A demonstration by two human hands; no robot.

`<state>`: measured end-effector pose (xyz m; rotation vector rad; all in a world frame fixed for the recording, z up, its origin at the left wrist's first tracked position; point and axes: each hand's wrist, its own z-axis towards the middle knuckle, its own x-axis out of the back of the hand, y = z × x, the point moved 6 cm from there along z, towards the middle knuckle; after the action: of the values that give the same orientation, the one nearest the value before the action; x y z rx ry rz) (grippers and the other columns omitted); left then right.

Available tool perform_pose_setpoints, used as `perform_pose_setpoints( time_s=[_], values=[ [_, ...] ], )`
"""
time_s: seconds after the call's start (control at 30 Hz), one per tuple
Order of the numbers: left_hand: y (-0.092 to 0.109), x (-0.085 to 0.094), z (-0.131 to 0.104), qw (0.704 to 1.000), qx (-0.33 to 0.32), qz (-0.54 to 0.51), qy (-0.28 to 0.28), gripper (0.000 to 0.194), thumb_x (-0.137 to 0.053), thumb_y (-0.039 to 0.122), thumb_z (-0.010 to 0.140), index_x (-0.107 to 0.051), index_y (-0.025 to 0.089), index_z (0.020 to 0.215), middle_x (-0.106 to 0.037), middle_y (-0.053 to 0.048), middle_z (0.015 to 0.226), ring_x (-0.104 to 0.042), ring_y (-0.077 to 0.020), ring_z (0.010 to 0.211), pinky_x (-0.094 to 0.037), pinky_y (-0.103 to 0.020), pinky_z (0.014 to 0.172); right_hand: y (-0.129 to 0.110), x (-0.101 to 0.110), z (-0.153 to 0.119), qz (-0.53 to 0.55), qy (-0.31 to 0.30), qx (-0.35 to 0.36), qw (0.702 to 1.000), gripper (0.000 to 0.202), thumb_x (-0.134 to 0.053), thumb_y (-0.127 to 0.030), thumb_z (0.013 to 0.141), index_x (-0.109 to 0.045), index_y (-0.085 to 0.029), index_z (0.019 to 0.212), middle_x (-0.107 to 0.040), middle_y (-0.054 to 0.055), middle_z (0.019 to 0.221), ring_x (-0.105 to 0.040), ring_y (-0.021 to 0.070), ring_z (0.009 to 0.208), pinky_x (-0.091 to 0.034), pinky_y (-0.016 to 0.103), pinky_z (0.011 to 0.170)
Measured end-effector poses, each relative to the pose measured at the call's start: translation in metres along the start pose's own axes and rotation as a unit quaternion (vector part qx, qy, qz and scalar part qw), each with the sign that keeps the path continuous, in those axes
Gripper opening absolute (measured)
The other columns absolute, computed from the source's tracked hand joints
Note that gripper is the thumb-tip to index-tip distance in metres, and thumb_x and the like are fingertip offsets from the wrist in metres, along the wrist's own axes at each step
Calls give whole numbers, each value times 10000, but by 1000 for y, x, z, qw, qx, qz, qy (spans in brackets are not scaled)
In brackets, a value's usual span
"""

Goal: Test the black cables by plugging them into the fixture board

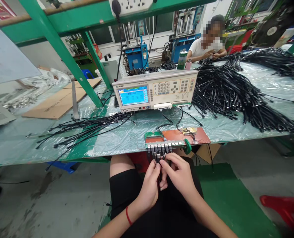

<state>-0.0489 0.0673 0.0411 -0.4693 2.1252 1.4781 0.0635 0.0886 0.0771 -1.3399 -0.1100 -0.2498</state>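
My left hand (150, 183) is closed around several black cables, their plug ends (157, 156) pointing up between my fingers. Close beside it, my right hand (179, 172) pinches a cable plug (164, 155) at the same bunch. Both hands are just in front of the table edge, over my lap. Right above them a test board (179, 144) has a row of sockets, several with black plugs (159, 147) in them. Thin black leads (164, 124) run from the board to a bench tester (154, 91) with a lit blue screen.
A large heap of black cables (223, 89) covers the table's right side. A smaller bundle (87, 129) lies at the left, near flat cardboard (62, 99) and a metal ruler (74, 99). Green frame posts (62, 56) rise at the left. A co-worker (206, 46) sits across the table.
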Motion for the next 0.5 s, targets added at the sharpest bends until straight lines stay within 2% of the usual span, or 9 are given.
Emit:
perform_pose_setpoints(
  time_s=[0.07, 0.13, 0.23, 0.37, 0.5],
  values=[
    [2, 0, 1, 1000, -19, -11, 18, 321, -712, 459, 871, -596, 197, 1016, -569, 16, 744, -488, -94, 571, -385, -216, 509, 8, -7, -3, 112, 3, -80, 990, 344, -691, -540, 873, -631, -204, 831, -650, 51, 750, -483, 141, 457, -413, 276, 422],
    [4, 2, 1, 998, -36, -22, 38, 295, -719, 414, 870, -617, 195, 1040, -630, -22, 892, -580, -134, 735, -468, -248, 640, 18, -9, -4, 202, 10, -144, 969, 391, -710, -570, 847, -582, -201, 847, -621, 29, 669, -511, 149, 462, -425, 258, 415],
    [11, 5, 0, 997, -56, -29, 54, 232, -679, 392, 908, -614, 185, 990, -637, -32, 921, -597, -149, 826, -491, -273, 736, 31, 0, 1, 232, 33, -155, 960, 410, -718, -571, 846, -578, -186, 851, -571, 8, 613, -512, 139, 507, -405, 228, 449],
    [16, 6, -3, 996, -55, -6, 68, 257, -642, 427, 928, -576, 179, 926, -573, 13, 730, -521, -103, 610, -443, -239, 590, 55, 19, 7, 164, 93, -130, 973, 399, -704, -561, 871, -614, -172, 880, -491, -24, 576, -449, 122, 517, -355, 226, 489],
    [12, 4, -4, 998, -28, 25, 50, 316, -641, 490, 913, -544, 191, 941, -519, 55, 647, -353, -55, 432, -294, -203, 437, 77, 18, 13, 122, 76, -136, 980, 448, -695, -570, 879, -555, -178, 712, -446, -30, 540, -392, 108, 493, -298, 235, 482]
  ],
)
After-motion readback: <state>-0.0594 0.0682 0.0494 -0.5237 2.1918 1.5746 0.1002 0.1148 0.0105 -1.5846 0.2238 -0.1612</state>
